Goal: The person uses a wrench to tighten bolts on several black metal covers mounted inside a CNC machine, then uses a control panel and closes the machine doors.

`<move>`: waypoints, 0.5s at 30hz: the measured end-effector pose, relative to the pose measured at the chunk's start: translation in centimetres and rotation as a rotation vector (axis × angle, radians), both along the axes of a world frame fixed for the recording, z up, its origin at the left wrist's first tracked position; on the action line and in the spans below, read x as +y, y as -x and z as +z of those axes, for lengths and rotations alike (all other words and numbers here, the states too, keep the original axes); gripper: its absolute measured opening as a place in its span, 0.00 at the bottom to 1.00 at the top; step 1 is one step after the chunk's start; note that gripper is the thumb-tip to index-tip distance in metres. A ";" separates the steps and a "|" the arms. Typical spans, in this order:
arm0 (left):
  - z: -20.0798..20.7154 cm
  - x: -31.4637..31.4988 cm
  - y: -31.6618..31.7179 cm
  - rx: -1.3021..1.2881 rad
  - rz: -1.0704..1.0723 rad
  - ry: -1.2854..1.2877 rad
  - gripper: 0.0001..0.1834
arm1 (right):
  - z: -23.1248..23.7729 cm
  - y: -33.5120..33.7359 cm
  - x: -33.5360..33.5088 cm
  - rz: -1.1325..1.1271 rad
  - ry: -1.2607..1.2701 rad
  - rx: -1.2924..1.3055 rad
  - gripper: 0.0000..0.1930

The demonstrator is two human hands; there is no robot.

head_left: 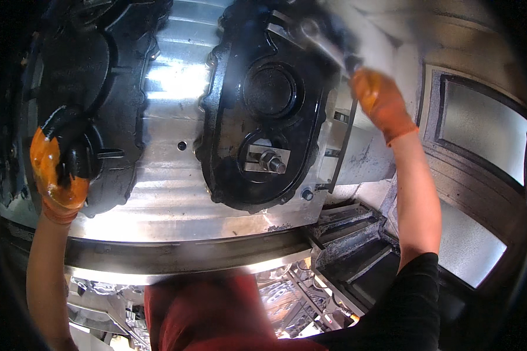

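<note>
My right hand [377, 96], in an orange glove, is closed round the handle of a metal wrench [328, 47]. The wrench's ring end lies over the upper part of a black cast housing [228, 134], beside a flat metal clamp bar [278, 26]; motion blurs the contact there. Lower on this housing, a nut and stud [271, 160] hold a slotted metal plate [253, 165]. My left hand [58, 167], in an orange glove with blackened fingers, rests on a second black cast part [120, 88] at the left. Its fingers seem laid over the part, partly lost against its dark surface.
Both castings lie on a shiny metal fixture plate [170, 193] with a small hole. A bolt head [307, 194] stands near its right corner. Black ribbed guarding [357, 245] and a wall with windows [480, 126] are at the right. Metal chips [284, 298] lie below.
</note>
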State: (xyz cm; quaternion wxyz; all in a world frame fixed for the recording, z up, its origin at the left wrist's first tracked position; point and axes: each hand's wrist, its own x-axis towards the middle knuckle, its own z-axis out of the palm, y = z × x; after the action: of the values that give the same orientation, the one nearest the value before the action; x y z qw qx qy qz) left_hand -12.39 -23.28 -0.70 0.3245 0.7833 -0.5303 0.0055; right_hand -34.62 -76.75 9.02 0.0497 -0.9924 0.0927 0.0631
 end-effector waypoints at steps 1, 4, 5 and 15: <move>-0.4 0.5 -0.1 0.039 0.003 -0.014 0.30 | -0.7 -0.4 -1.2 0.089 0.129 -0.015 0.11; -1.3 1.6 -0.4 0.054 0.013 -0.050 0.33 | -2.4 -1.4 -3.1 0.176 0.100 -0.023 0.11; -1.3 1.8 -0.5 0.142 -0.034 -0.052 0.34 | -2.6 -1.4 -2.9 0.177 0.136 0.055 0.11; 1.1 -0.6 0.3 -0.104 -0.020 -0.028 0.31 | -2.4 -1.2 14.7 -0.744 -0.838 0.072 0.18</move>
State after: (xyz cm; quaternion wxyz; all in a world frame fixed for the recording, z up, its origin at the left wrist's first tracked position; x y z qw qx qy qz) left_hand -12.70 -23.88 0.40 0.2855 0.7812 -0.5540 0.0352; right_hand -33.39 -62.07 6.60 0.4555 -0.7854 0.4052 0.1067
